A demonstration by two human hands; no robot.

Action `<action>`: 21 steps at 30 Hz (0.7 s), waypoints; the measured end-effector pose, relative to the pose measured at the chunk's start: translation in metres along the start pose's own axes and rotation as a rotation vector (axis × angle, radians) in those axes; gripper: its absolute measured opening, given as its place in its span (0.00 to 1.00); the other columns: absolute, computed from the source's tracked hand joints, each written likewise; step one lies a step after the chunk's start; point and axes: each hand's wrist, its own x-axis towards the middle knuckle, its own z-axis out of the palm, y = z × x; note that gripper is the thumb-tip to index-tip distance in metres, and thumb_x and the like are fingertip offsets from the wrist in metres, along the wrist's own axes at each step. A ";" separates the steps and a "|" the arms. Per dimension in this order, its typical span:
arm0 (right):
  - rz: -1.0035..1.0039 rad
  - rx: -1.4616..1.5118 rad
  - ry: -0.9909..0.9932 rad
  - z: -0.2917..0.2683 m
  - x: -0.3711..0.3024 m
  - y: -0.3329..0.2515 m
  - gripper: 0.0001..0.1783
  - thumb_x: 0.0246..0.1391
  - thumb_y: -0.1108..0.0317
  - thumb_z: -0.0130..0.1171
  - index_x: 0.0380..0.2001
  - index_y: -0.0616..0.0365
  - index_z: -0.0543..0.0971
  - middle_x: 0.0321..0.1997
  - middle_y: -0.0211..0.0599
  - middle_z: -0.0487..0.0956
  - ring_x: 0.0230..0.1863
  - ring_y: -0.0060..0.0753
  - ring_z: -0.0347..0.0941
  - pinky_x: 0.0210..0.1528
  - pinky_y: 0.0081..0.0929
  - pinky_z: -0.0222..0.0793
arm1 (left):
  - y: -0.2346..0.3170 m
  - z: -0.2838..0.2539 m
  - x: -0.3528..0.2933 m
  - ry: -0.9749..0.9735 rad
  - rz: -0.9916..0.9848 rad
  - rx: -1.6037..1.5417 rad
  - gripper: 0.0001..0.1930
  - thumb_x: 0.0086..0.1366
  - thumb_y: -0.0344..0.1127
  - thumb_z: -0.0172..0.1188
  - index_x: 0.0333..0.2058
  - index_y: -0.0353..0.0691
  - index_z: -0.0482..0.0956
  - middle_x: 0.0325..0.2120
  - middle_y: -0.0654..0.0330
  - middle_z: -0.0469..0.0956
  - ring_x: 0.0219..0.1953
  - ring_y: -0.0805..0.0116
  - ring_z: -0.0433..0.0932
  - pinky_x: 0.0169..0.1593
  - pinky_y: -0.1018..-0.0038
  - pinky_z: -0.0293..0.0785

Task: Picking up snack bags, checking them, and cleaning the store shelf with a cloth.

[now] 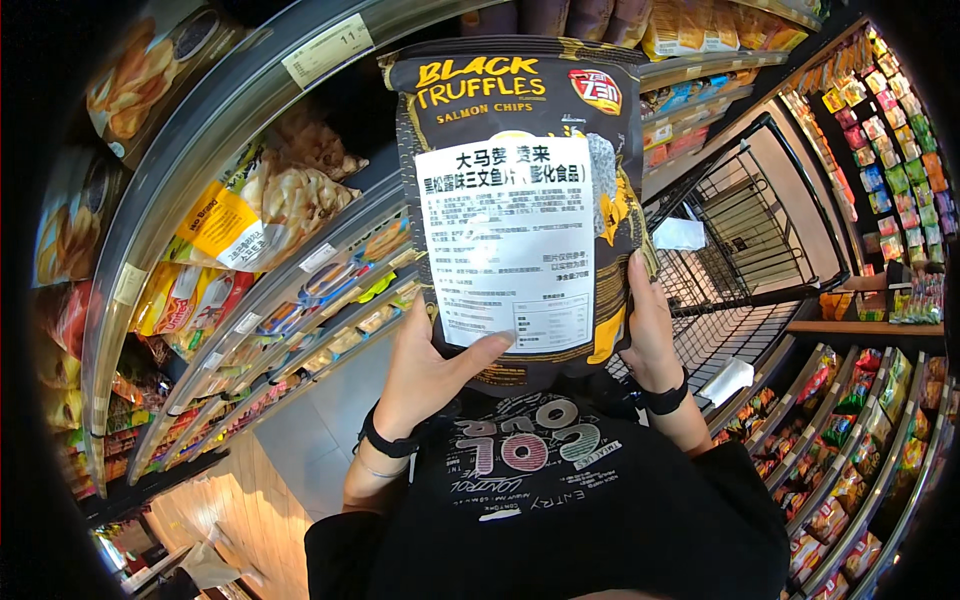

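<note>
I hold a black bag of chips (522, 207) upright in front of me at twelve o'clock, its printed front toward me. A large white label (505, 250) covers much of that front. My left hand (432, 362), toward eight o'clock, grips the bag's lower left corner, the thumb lying across the bottom of the label. My right hand (652, 330), between three and four o'clock, is closed around the lower right edge, fingers pointing up along it. Each wrist wears a black band (388, 436), and below my forearms is my black T-shirt (560, 530) with pale print, at six o'clock.

At ten o'clock a bag with a yellow label (235, 215) sits on the shelf (190, 120), and a white price tag (328, 50) marks the shelf edge toward eleven. A black shopping cart (740, 195) stands at two o'clock, beyond my right hand, with something white (680, 235) inside it. Farther out, small packets (885, 100) hang on a wall. Colourful snack bags (828, 520) line curved shelves at four o'clock; wood floor (240, 500) shows at seven.
</note>
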 end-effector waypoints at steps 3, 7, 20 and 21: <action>0.043 -0.015 0.015 -0.004 -0.001 -0.001 0.23 0.66 0.57 0.39 0.54 0.64 0.66 0.51 0.37 0.74 0.47 0.24 0.72 0.50 0.21 0.68 | -0.001 -0.001 -0.004 -0.029 0.007 0.024 0.32 0.49 0.31 0.71 0.50 0.31 0.63 0.42 0.56 0.76 0.43 0.72 0.75 0.48 0.75 0.71; 0.029 -0.027 0.031 -0.003 -0.002 -0.003 0.23 0.66 0.56 0.40 0.55 0.63 0.66 0.52 0.36 0.73 0.48 0.23 0.72 0.50 0.20 0.68 | 0.003 -0.002 -0.007 -0.079 0.034 0.065 0.36 0.46 0.31 0.73 0.51 0.32 0.62 0.42 0.55 0.76 0.45 0.71 0.75 0.48 0.74 0.71; 0.045 -0.069 0.047 -0.005 0.001 -0.001 0.24 0.65 0.56 0.41 0.53 0.65 0.67 0.50 0.38 0.75 0.45 0.23 0.73 0.48 0.21 0.69 | 0.001 0.000 -0.010 -0.055 0.093 0.146 0.37 0.44 0.35 0.75 0.49 0.31 0.63 0.41 0.52 0.77 0.44 0.66 0.77 0.47 0.72 0.71; 0.043 -0.070 0.050 -0.004 0.001 0.000 0.24 0.65 0.56 0.41 0.53 0.65 0.67 0.50 0.38 0.75 0.45 0.23 0.73 0.48 0.21 0.69 | 0.000 0.000 -0.010 -0.049 0.098 0.159 0.36 0.44 0.35 0.74 0.49 0.31 0.63 0.40 0.52 0.78 0.43 0.65 0.77 0.47 0.72 0.72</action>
